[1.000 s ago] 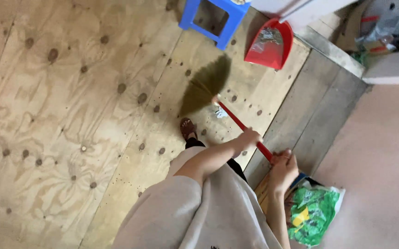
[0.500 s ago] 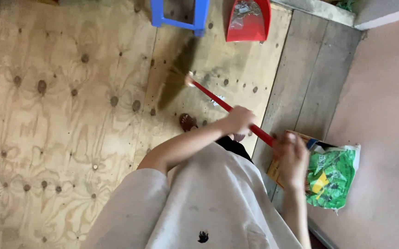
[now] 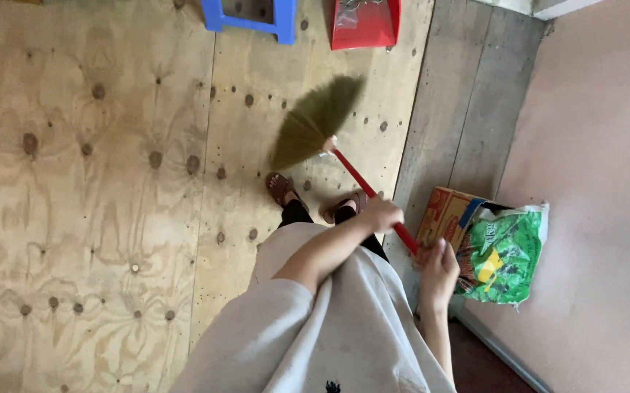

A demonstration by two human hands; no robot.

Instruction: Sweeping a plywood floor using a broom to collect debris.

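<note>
Broom (image 3: 329, 131) — red handle running diagonally, bristles pointing up-left, left hand (image 3: 379, 215) and right hand (image 3: 439, 266) fingers clamped round it

Orange-yellow cardboard box (image 3: 447, 216) by wall; green plastic bag (image 3: 503, 251) touching its right side.

Loose pale grey short-sleeved top, black trousers, brown open sandals (image 3: 280, 188), bare forearms.

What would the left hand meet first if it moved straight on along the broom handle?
The left hand points up the red handle toward the bristles. Following that line, it would probably reach the bristles first, with bare plywood floor beyond. Depth is unclear.
</note>
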